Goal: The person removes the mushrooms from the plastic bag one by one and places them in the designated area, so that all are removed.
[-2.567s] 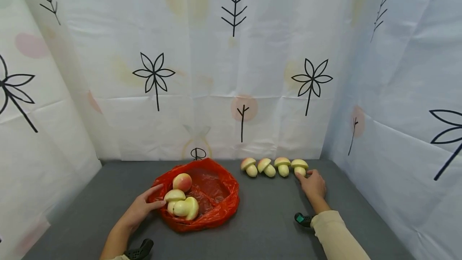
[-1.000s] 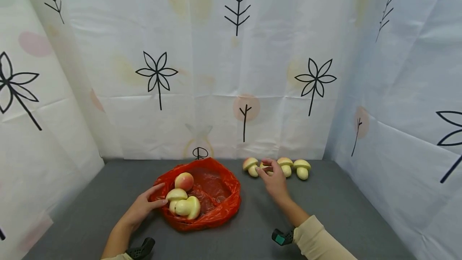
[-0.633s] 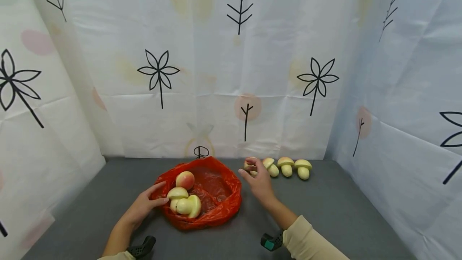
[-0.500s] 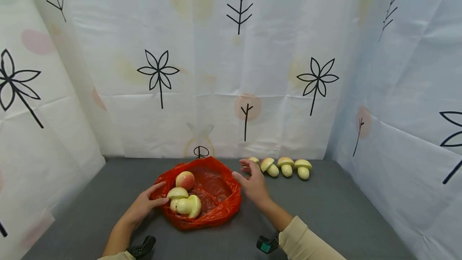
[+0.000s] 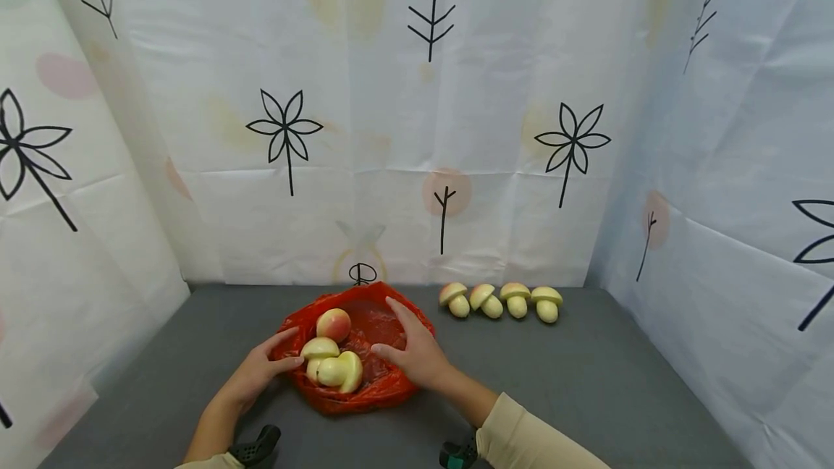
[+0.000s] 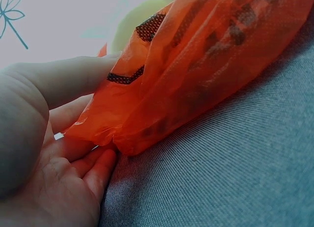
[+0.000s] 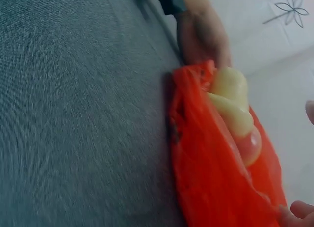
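A red plastic bag (image 5: pixel 391 391) lies with its mouth spread on the table, three pale yellow toy mushrooms in its left half. One shows a reddish cap (image 5: pixel 334 326). My left hand (image 5: pixel 253 376) holds the bag's left edge; in the left wrist view the thumb (image 6: pixel 73 79) lies over the plastic and fingers are under it. With thumb and fingers spread apart, my right hand (image 5: pixel 420 353) reaches over the bag's right side and holds nothing. Its fingertips (image 7: pixel 299 210) show at the lower right of the right wrist view, at the bag's edge.
Several more toy mushrooms stand in a row at the back right of the grey table (image 5: pixel 521 396), among them a rightmost mushroom (image 5: pixel 546 303) and a leftmost mushroom (image 5: pixel 454 300). White patterned cloth (image 5: pixel 391 129) walls in the table at the back and both sides.
My right hand has left the rightmost mushroom, passed leftward along the row, and come over the bag's right side. My left hand has stayed at the bag's left edge.
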Motion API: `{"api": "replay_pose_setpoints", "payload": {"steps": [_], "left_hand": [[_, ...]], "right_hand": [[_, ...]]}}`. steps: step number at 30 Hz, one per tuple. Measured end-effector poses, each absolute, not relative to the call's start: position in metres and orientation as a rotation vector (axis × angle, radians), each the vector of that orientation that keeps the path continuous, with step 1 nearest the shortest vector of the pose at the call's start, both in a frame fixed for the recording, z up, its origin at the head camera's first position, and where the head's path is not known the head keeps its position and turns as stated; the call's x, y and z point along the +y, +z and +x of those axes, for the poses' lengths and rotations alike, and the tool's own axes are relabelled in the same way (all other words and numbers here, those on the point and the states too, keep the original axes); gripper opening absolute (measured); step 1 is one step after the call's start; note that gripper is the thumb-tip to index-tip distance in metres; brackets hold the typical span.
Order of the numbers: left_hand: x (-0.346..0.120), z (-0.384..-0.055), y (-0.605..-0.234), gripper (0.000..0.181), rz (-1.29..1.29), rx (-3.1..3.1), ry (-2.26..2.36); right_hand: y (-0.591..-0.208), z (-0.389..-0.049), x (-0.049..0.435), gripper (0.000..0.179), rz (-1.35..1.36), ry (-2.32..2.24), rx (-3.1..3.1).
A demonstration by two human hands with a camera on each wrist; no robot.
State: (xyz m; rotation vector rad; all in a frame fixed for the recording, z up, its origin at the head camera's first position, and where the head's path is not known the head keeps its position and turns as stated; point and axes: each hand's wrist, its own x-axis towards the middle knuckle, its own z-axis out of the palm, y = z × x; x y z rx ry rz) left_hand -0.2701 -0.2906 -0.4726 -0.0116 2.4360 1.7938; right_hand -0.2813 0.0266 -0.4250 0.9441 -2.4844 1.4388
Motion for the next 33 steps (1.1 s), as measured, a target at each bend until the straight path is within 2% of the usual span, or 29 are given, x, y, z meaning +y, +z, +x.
{"api": "replay_pose_setpoints", "payload": {"steps": [6,20,33], "left_hand": [[-0.29,-0.27,-0.472,0.079,-0.007,2.44,1.787],[-0.289,-0.273,-0.47,0.079,0.002,2.45,1.78],[-0.29,-0.27,-0.471,0.078,-0.001,2.451,1.771]], "right_hand": [[-0.429,-0.277,0.009,0.08,1.075,1.374,-2.564],[-0.44,-0.276,-0.011,0.076,1.341,1.272,-2.683],[-0.448,-0.271,-0.016,0.064,1.387,1.149,-2.706]]}}
